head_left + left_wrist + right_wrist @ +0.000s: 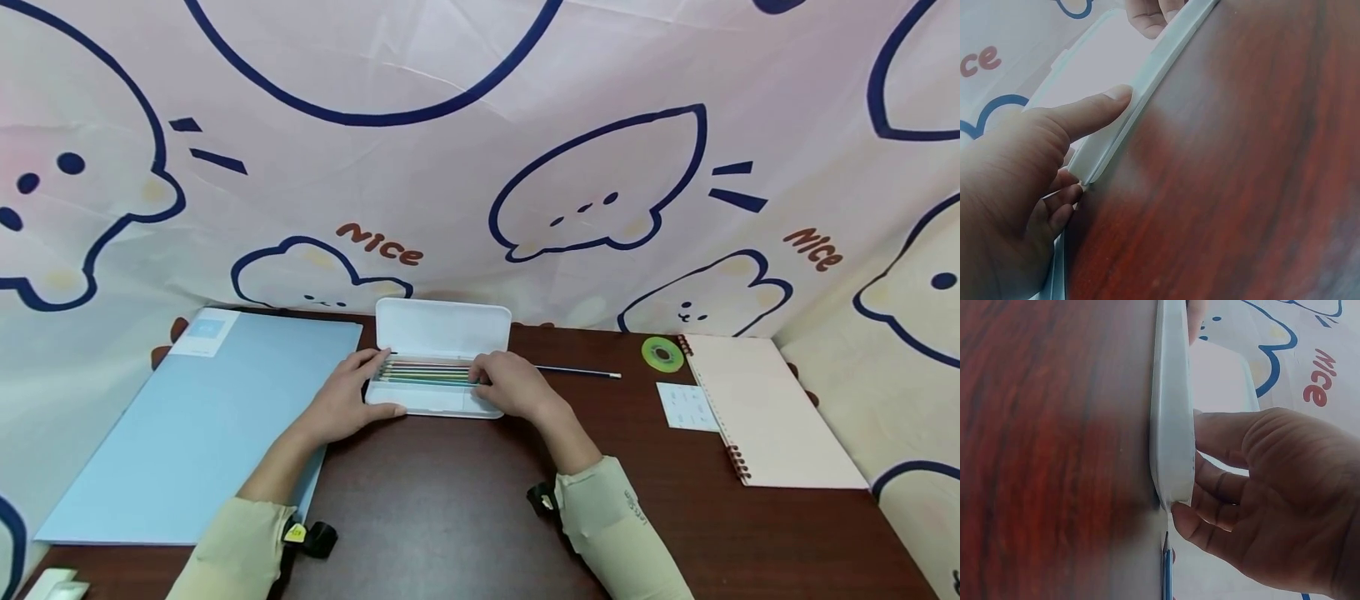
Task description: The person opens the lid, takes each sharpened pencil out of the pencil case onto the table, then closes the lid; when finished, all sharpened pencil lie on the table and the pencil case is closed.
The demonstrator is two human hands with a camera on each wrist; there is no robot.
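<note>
An open white pencil case (442, 327) lies on the table with its lid raised at the back. Several colored pencils (423, 372) rest side by side in its tray. My left hand (347, 398) grips the case's left end, thumb (1100, 111) along the front rim and fingers round the corner. The right hand (513, 385) reaches over the right end, its curled fingers and thumb at the pencils' ends, which it hides. In the right wrist view, fingers (1194, 522) of that hand lie against the case's end wall.
A dark pencil (581, 371) lies on the table right of the case. Farther right are a green tape roll (662, 354), a white card (686, 406) and a spiral notebook (780, 417). A large blue folder (217, 425) covers the left side. A patterned curtain (450, 183) hangs behind.
</note>
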